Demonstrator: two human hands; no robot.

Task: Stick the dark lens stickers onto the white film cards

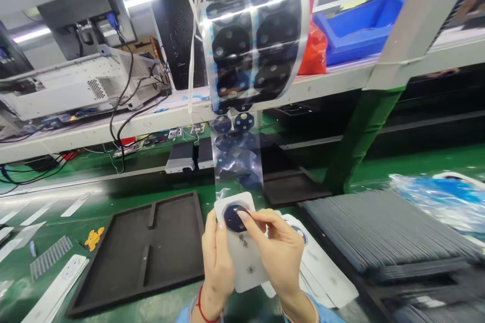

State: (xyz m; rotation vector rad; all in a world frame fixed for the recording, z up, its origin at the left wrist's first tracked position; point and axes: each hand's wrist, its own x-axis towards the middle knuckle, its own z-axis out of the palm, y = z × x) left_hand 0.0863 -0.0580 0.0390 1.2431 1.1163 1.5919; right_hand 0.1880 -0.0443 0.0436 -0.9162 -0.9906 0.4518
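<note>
A white rounded-corner panel (pixel 246 262) with small dark markings is tilted up in front of me. My left hand (pixel 217 257) is closed on its left edge, the thumb lying along the face. Over the upper part of the panel lies a dark round sticker (pixel 231 218). My right hand (pixel 279 248) pinches at the right side of this sticker, thumb on its surface; the fingertips behind are partly hidden. Just beyond the panel, a clear strip (pixel 237 161) of similar dark stickers hangs from a large roll (pixel 257 43). More white panels (pixel 326 272) lie stacked to the right, partly under my right hand.
A black tray (pixel 172 247) with dividers lies at left, near yellow pieces (pixel 94 238) and a stack of white panels (pixel 56 287). At right are tightly stacked grey sheets (pixel 394 227) and plastic bags (pixel 443 202). A shelf (pixel 166 116) with cables crosses above; a blue bin (pixel 359 35) sits there.
</note>
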